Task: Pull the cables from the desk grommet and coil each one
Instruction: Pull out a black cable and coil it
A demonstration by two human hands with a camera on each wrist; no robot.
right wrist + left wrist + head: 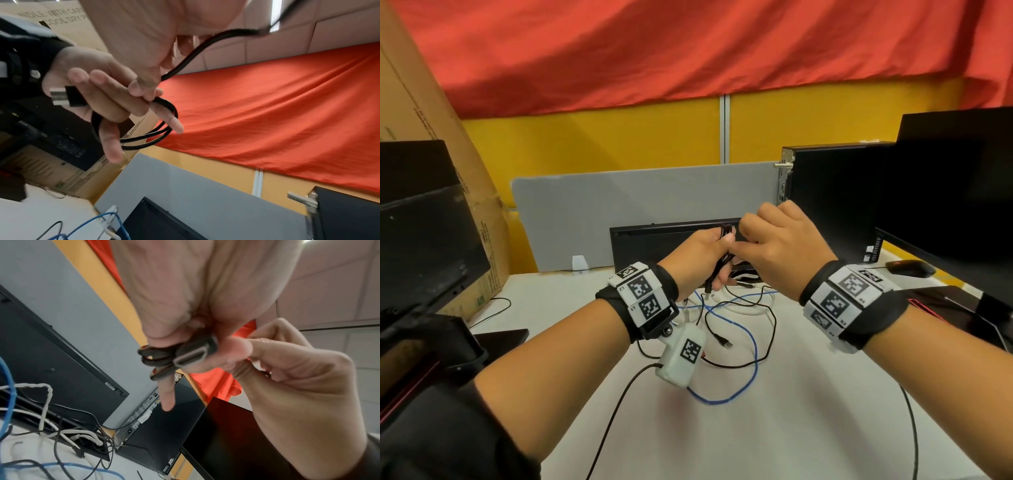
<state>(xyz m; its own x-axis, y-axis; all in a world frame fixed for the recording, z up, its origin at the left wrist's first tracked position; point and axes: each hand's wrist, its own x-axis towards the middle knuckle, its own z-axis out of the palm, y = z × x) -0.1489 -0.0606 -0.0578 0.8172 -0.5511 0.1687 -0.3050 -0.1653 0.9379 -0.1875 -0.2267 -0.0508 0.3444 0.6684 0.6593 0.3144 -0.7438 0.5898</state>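
Both hands work a black cable held above the bench.

Left hand (98, 91) fingers (111, 99) curl round the coiled black cable (164, 129), its metal plug (189, 357) jutting past them; right hand (780, 246) pinches the cable's free length beside it. Below, a blue cable (753, 363), a white cable (743, 310) and more black leads (770, 337) sprawl on the bench (791, 428).

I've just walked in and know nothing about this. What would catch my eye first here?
Most likely the two hands raised mid-desk: the left hand grips a small coil of black cable, while the right hand pinches the same cable beside it. Below them, a tangle of loose cables, the blue cable standing out, sprawls over the white desk. Behind everything hangs a bright red cloth above a yellow partition.
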